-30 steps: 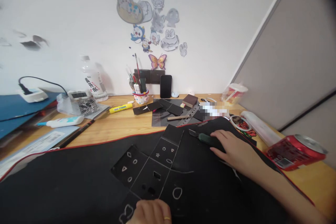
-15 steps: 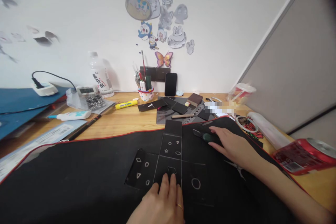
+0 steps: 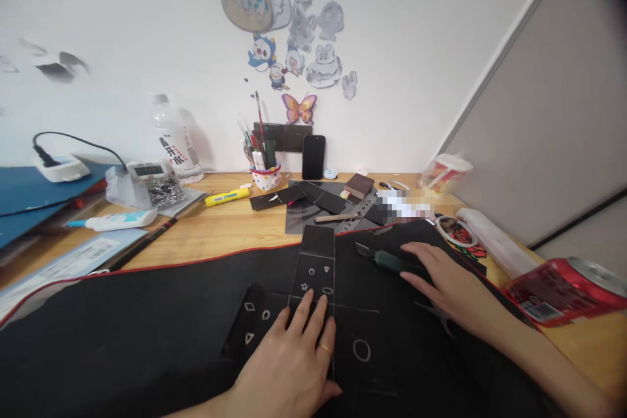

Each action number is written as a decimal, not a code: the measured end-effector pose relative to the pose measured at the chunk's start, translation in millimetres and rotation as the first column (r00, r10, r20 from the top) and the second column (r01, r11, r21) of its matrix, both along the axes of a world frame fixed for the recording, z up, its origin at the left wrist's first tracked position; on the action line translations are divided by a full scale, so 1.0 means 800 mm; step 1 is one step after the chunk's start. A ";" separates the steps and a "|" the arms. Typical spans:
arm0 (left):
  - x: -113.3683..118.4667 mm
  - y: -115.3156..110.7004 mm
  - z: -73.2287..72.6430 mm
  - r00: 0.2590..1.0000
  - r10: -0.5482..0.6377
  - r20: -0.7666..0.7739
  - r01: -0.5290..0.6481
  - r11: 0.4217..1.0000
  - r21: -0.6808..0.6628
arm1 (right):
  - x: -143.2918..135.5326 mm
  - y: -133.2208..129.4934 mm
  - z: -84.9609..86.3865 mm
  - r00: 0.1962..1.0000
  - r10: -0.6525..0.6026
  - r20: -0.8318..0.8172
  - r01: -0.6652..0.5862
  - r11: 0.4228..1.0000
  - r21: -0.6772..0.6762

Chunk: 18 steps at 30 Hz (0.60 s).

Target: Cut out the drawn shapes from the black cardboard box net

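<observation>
Near the mat's [image 3: 147,326] right edge, right hand [image 3: 443,274] spans cutter [image 3: 389,261], fingers unclosed; left hand [image 3: 289,356] lies flat on black card [image 3: 315,264], fingers spread, gripping nothing.

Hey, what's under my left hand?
Your left hand lies over the black card; white-outlined shapes show around the fingers. Anything marked directly beneath the hand is covered.

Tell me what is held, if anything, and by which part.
Left hand: flat on black card, gripping nothing. Right hand: at the rear of the knife handle; whether it grips cannot be told.
</observation>
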<state>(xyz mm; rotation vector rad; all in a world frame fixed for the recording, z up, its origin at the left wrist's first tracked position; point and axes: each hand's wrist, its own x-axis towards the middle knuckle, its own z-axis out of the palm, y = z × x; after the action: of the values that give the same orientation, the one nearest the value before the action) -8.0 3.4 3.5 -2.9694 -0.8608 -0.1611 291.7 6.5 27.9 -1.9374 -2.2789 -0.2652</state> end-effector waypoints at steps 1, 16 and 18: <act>0.001 0.001 0.000 1.000 0.002 0.002 -0.002 1.000 -0.021 | -0.005 0.012 0.002 1.000 0.001 -0.010 -0.001 1.000 -0.018; 0.007 0.004 -0.005 0.997 0.000 -0.074 -0.013 0.985 -0.174 | -0.085 0.177 0.008 0.992 -0.019 0.128 0.040 0.986 -0.164; 0.006 0.003 -0.009 0.998 -0.005 -0.070 -0.006 0.987 -0.160 | -0.078 0.176 0.017 0.993 -0.064 0.097 0.078 0.987 -0.143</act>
<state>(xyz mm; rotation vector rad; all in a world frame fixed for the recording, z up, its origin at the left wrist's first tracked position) -3.2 5.7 -3.5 -3.1001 -0.9072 0.0129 229.5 147.7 41.8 -2.1237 -2.3507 -0.2036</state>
